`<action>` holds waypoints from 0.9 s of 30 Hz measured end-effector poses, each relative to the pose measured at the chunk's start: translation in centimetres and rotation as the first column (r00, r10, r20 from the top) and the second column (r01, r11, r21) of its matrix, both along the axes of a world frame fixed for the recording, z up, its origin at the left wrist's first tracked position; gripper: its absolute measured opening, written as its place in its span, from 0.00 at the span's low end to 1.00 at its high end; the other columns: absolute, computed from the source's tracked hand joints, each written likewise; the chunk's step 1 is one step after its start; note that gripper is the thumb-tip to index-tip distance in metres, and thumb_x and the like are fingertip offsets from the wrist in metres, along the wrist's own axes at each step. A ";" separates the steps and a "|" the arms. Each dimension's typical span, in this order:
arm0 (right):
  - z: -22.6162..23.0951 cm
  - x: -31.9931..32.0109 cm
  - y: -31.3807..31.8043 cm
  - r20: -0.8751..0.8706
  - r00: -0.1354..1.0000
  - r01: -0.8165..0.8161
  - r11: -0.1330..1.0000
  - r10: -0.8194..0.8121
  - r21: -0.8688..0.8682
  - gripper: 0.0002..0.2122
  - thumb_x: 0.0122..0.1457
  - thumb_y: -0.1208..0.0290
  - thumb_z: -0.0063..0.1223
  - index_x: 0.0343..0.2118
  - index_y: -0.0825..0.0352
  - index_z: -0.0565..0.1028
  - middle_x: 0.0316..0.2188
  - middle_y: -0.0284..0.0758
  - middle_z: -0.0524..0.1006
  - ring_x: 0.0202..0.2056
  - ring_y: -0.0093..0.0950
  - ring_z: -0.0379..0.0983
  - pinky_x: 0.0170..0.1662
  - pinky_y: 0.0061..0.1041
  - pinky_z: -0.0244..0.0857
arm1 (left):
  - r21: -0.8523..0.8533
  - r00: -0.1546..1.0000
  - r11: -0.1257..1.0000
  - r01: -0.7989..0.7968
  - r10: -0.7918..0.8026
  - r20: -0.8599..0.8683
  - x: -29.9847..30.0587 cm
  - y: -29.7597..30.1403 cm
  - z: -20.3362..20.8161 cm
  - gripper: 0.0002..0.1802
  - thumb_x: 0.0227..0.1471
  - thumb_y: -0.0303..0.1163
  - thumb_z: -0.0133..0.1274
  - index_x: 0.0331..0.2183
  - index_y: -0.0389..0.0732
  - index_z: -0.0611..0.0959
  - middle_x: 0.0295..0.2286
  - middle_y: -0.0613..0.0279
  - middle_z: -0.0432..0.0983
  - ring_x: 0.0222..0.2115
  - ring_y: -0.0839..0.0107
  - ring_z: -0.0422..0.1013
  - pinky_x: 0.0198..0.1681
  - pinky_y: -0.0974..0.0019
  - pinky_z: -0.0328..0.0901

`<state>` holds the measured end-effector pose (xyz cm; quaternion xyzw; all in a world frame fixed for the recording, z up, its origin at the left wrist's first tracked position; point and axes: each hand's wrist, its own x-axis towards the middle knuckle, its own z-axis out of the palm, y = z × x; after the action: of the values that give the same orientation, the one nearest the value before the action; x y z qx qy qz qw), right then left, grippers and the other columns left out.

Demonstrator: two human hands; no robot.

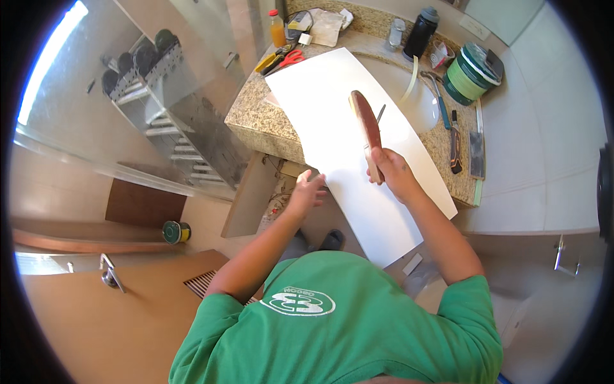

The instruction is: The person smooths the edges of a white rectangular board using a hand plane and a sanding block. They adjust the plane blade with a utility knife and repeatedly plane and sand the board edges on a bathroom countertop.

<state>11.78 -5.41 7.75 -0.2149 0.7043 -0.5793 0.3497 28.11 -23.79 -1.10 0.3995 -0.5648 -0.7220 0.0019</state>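
Note:
A large white panel (384,205) lies across the granite counter and the sink, its near end reaching out past the counter toward me. My right hand (395,174) is closed round the lower end of a long reddish-brown tool with a pale edge (366,118), held over the panel. Its exact kind is unclear. Beside the tool, a thin dark stick-like thing (381,113) shows against the white. My left hand (307,194), fingers apart and holding nothing, is at the panel's left edge; whether it touches the panel I cannot tell.
Red-handled scissors (293,57) and an orange bottle (277,29) stand at the counter's back left. On the right are a green tub (472,75), a black bottle (420,35), a hammer-like tool (441,102) and a utility knife (455,144). A ladder (173,131) leans behind glass at left.

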 end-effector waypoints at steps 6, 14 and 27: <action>-2.4 -3.4 -8.9 -0.029 0.997 0.078 0.991 -0.076 0.110 0.22 0.66 0.49 0.52 0.29 0.67 0.74 0.20 0.30 0.71 0.21 0.21 0.68 0.25 0.23 0.61 | 0.022 0.978 0.999 -0.044 0.048 -0.205 -1.5 4.2 -2.1 0.37 0.63 0.41 0.58 0.60 0.32 0.59 0.42 0.48 0.79 0.40 0.67 0.76 0.40 0.63 0.72; -3.5 -6.8 -23.0 -0.461 0.880 0.092 0.914 0.112 0.396 0.26 0.58 0.47 0.55 0.34 0.74 0.77 0.26 0.44 0.80 0.30 0.36 0.78 0.38 0.34 0.70 | -0.130 0.948 0.985 -0.117 0.072 -0.310 -1.2 5.0 -4.4 0.25 0.70 0.51 0.42 0.47 0.35 0.67 0.32 0.42 0.76 0.35 0.51 0.74 0.43 0.53 0.67; -4.1 -9.4 -36.6 -0.766 0.500 0.108 0.849 0.404 0.518 0.33 0.55 0.42 0.56 0.47 0.73 0.81 0.45 0.50 0.82 0.48 0.47 0.79 0.52 0.39 0.71 | -0.050 0.841 0.915 -0.401 0.347 -0.415 -2.1 9.0 -4.2 0.34 0.65 0.44 0.50 0.63 0.39 0.57 0.45 0.33 0.77 0.45 0.40 0.76 0.51 0.52 0.68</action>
<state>2.33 -42.01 3.63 -0.4346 0.8852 -0.1583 0.0503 25.99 -14.76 -5.33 0.3460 -0.5109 -0.7337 0.2845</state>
